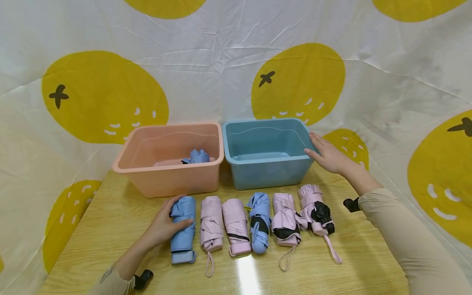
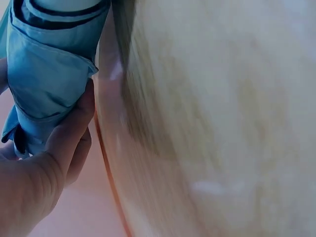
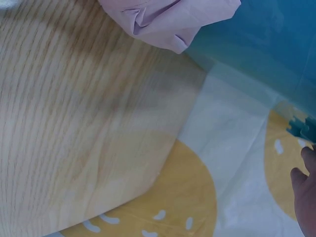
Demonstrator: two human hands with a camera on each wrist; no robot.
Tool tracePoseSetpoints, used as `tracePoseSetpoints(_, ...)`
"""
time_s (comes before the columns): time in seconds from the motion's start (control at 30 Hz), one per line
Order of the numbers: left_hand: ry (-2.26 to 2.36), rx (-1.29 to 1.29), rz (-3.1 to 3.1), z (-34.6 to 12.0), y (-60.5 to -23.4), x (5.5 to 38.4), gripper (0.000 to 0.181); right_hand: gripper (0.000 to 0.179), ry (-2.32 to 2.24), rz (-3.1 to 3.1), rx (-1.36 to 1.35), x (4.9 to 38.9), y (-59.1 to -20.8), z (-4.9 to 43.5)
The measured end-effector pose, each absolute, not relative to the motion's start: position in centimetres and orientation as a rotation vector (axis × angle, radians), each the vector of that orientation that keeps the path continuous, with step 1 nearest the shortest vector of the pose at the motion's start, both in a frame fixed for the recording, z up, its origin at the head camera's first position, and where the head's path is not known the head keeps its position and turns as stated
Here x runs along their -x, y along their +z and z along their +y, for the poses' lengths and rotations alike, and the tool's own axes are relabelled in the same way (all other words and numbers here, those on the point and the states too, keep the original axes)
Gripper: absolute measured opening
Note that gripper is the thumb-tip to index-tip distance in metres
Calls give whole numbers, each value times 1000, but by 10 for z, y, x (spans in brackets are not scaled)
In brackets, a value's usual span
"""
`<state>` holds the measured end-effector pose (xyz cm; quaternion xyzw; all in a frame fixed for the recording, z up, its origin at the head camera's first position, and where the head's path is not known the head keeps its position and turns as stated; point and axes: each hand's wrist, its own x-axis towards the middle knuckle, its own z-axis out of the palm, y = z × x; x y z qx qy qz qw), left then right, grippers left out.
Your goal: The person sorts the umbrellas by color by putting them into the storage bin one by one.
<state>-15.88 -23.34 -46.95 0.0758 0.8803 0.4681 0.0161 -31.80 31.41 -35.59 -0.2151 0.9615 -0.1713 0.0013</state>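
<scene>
In the head view my left hand (image 1: 164, 225) grips a folded blue umbrella (image 1: 183, 233) at the left end of a row, thumb across its top and fingers around its far side. The left wrist view shows the fingers wrapped along the rolled blue umbrella (image 2: 52, 74). My right hand (image 1: 330, 155) rests at the right rim of the blue bin (image 1: 271, 174), fingers extended along its outer side and thumb at the edge. Beside the held umbrella lie two pink umbrellas (image 1: 212, 223) (image 1: 237, 225), then a blue umbrella (image 1: 261, 217) and two more pink umbrellas (image 1: 285, 219) (image 1: 311, 200).
A pink bin (image 1: 173, 180) stands left of the blue one, with a blue umbrella (image 1: 199, 156) inside it. Both bins sit toward the back of the wooden table (image 1: 121, 221). Behind hangs a white cloth (image 1: 206, 82) with yellow fruit prints.
</scene>
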Motion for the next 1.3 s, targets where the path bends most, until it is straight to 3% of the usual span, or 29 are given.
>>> tracePoseSetpoints(0.8, 1755, -238, 2748, -232, -428, 149, 84, 80, -560, 3009, 692, 320, -357, 315)
tracePoseSetpoints(1.3, 2126, -330, 2659, -238, -358, 174, 81, 79, -573, 3004, 689, 317, -355, 312)
